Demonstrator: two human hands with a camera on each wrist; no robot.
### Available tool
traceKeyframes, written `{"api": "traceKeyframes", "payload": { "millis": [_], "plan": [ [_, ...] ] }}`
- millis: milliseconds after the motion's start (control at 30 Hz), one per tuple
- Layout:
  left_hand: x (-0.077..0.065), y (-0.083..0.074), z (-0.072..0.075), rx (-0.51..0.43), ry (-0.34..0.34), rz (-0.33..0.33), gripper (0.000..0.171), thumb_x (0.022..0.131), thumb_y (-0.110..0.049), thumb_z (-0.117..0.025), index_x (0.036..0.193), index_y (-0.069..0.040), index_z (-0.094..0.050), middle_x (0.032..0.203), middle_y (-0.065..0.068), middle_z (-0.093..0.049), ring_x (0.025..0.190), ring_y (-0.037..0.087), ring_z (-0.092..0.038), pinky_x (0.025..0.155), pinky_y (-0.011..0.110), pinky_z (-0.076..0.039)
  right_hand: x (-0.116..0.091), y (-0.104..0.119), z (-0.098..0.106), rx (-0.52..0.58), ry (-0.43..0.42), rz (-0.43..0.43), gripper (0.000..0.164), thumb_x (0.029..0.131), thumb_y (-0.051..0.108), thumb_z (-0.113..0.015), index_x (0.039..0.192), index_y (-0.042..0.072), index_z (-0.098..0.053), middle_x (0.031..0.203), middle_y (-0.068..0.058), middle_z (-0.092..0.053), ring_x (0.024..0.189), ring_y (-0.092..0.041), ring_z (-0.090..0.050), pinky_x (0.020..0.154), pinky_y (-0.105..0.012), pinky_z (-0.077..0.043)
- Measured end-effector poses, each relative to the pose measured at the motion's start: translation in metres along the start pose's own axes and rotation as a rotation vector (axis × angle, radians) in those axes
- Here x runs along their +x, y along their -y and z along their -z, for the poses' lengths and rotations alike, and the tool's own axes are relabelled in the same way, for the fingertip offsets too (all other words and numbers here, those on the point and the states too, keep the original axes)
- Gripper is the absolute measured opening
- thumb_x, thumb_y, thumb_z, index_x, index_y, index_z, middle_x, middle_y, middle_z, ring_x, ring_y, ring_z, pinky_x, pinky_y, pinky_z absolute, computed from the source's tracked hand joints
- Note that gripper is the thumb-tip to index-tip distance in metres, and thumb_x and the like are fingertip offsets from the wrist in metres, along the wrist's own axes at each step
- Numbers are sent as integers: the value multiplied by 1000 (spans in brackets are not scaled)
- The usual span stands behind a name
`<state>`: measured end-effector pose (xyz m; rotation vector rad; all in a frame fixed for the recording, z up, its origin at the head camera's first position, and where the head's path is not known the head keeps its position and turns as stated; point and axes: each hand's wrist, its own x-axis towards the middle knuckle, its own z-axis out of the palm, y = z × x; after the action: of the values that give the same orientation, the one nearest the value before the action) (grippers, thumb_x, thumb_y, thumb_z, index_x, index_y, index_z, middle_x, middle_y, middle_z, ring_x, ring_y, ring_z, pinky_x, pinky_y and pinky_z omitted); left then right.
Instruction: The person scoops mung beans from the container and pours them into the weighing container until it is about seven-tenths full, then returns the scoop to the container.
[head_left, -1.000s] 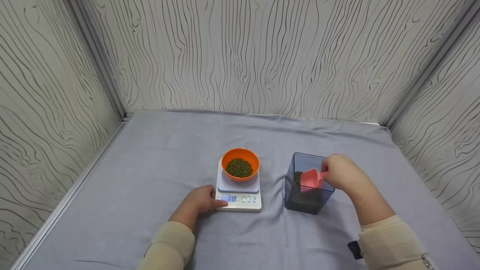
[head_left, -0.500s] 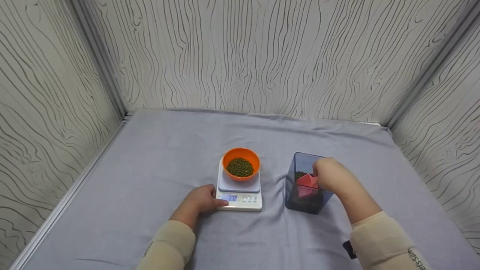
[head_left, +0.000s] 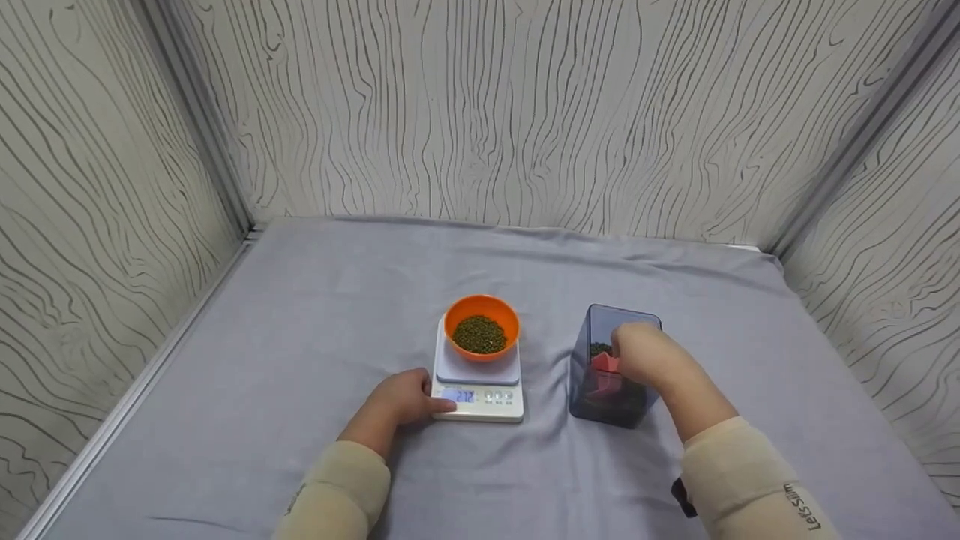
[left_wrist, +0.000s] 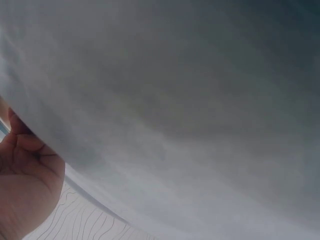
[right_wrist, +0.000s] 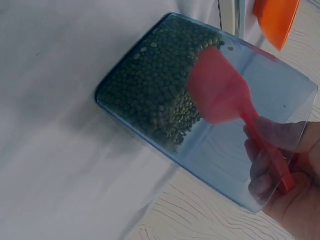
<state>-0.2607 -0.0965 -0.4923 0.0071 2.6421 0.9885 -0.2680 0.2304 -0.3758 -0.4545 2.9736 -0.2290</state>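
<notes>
In the head view my left hand (head_left: pixel 401 397) holds the left front corner of a white kitchen scale (head_left: pixel 487 411), the thumb lying on top near the lit display. An orange bowl (head_left: pixel 481 302) with small green beans (head_left: pixel 480 335) rests on the scale's platform. To its right, my right hand (head_left: pixel 651 356) reaches into a clear bluish container (head_left: pixel 589 394) and grips a red scoop (right_wrist: pixel 217 85) by its handle. The right wrist view shows the scoop's head against the green beans (right_wrist: pixel 150 80) in the container's lower part. The left wrist view mostly shows blurred cloth.
A grey-lavender cloth (head_left: pixel 360 285) with wrinkles covers the table. Wood-patterned panels (head_left: pixel 480 112) stand behind and at both sides, joined by metal posts (head_left: pixel 199 120). A small dark object (head_left: pixel 682 497) sits by the right sleeve.
The right hand has moved left and down into the container, and the scoop has sunk lower toward the beans. The left hand, scale and bowl stay put.
</notes>
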Motion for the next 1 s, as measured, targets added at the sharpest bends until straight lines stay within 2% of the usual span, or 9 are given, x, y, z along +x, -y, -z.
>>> {"api": "traceKeyframes", "payload": {
  "millis": [333, 533, 767, 1000],
  "plan": [
    [-1, 0, 0, -5, 9, 9, 43, 68, -46, -75, 80, -12, -52, 71, 2, -49, 69, 20, -46, 61, 32, -35, -3, -14, -3, 122, -13, 9, 10, 72, 1, -64, 66, 4, -58, 63, -2, -52, 61, -17, -45, 57, -33, -40],
    [-2, 0, 1, 12, -3, -13, 44, 68, -47, -75, 78, -12, -51, 69, 1, -48, 67, 19, -45, 60, 31, -34, -6, -19, -2, 164, -34, -12, 6, 74, 4, -66, 70, 5, -60, 67, -3, -54, 65, -18, -47, 61, -35, -41],
    [-2, 0, 1, 13, -19, -39, 43, 68, -44, -76, 75, -11, -49, 67, 1, -46, 65, 19, -44, 59, 31, -34, -12, -25, 5, 205, -106, -15, 3, 75, 3, -62, 72, 4, -62, 68, -2, -55, 65, -18, -48, 61, -34, -40],
    [-2, 0, 1, 0, -2, -13, 42, 69, -45, -76, 78, -12, -52, 70, 1, -48, 67, 19, -46, 60, 31, -35, -20, -35, 9, 265, -158, -18, 8, 78, 10, -68, 73, 6, -62, 71, -2, -57, 66, -17, -47, 58, -31, -39]
  ]
}}
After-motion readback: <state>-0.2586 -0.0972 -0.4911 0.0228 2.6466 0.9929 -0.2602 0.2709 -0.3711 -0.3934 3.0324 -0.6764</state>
